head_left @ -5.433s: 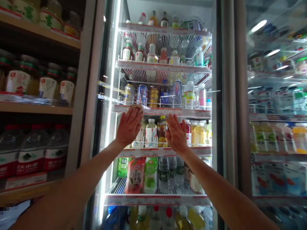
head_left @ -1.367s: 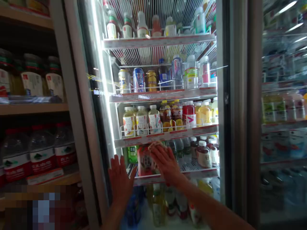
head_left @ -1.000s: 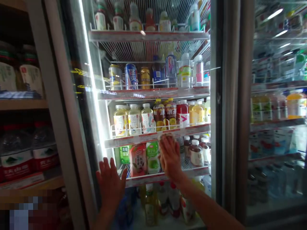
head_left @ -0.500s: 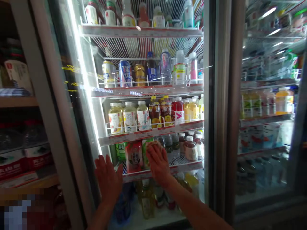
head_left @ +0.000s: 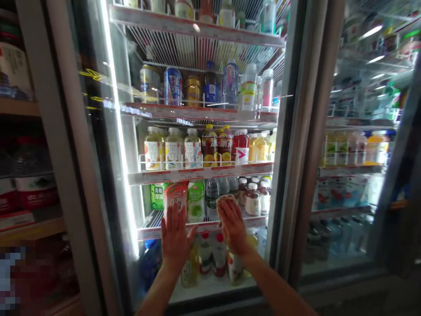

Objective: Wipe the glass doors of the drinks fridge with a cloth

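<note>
My right hand [head_left: 233, 224] presses a crumpled, light-coloured cloth [head_left: 226, 200] against the glass door [head_left: 210, 287] of a lit drinks fridge. Only the cloth's upper edge shows past the fingers. To its left, my left hand [head_left: 176, 239] is raised with fingers stretched out and holds nothing. Its palm faces the glass; whether it touches I cannot tell. Behind the glass near my hands are a red drink pack [head_left: 176, 195], a green pouch [head_left: 196, 202], clear water bottles [head_left: 212, 195] and brown-capped bottles [head_left: 252, 199].
More shelves of bottles and cans, such as a blue can [head_left: 173, 86], rise above my hands. A metal door frame [head_left: 304, 131] stands to the right, with a second fridge section beyond. On the left are a grey frame [head_left: 59, 131] and a wooden shelf [head_left: 19, 107] of bottles.
My left hand has moved right, in front of the red pack. My right hand with the cloth has shifted slightly right on the glass. The camera view has shifted.
</note>
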`<state>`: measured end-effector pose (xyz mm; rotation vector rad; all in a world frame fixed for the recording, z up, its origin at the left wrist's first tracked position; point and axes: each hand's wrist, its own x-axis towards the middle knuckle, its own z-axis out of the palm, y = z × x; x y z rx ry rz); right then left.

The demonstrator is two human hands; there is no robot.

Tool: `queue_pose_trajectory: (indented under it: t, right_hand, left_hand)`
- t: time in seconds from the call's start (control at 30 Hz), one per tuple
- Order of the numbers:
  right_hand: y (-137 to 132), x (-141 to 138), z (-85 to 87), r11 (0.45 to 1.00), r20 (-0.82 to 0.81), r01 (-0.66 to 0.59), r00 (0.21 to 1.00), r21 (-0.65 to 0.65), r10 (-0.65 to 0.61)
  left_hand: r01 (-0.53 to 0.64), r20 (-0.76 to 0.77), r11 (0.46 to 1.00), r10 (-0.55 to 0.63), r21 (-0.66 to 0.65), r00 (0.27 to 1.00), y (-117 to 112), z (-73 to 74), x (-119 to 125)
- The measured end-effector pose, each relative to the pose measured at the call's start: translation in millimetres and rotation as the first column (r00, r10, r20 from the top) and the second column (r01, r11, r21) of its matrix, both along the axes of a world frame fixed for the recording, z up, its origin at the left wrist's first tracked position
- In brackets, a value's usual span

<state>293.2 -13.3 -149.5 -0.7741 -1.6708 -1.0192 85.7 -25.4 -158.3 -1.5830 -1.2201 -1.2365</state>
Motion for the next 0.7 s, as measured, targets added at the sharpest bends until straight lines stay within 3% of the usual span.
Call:
queue_pose_trajectory:
  t: [0.07, 0.17, 0.23, 0.33, 0.47, 0.57, 0.7]
  right_hand:
    - [1, 21, -8.6, 0.999, -0.029, 0.042, 0.999, 0.003, -0.041]
    - [4, 69, -13.8, 0.987, -0.301, 0.153, 0.944, 0.044, -0.133]
    - [6, 84, -14.3, 0.981, -0.460, 0.191, 0.875, 0.042, -0.151]
    - [6, 57, -18.6, 0.990, -0.460, 0.139, 0.880, 0.014, -0.117]
    - [0, 8, -28.6, 0.998, -0.157, 0.048, 0.986, -0.049, -0.055]
    - [0, 21, -25.1, 0.997, -0.104, 0.072, 0.992, -0.029, -0.075]
    - [7, 48, -4.6, 0.982, -0.385, 0.171, 0.914, 0.074, -0.130]
  left_hand:
    - [0.000, -0.006, 1.000, 0.000, -0.004, 1.000, -1, -0.1, -1]
    - [0.005, 0.007, 1.000, -0.005, -0.006, 1.000, -2, -1.6, 1]
    - [0.007, 0.021, 1.000, -0.007, -0.007, 1.000, -2, -3.3, 4]
    - [0.011, 0.042, 1.000, -0.010, -0.018, 0.999, -1, -5.6, 7]
    - [0.017, 0.029, 1.000, -0.016, -0.013, 0.999, 0, -7.2, 5]
    - [0.017, 0.008, 1.000, -0.017, 0.000, 1.000, 0, -7.7, 2]
    - [0.019, 0.012, 1.000, -0.019, 0.012, 1.000, 1, -8.5, 3]
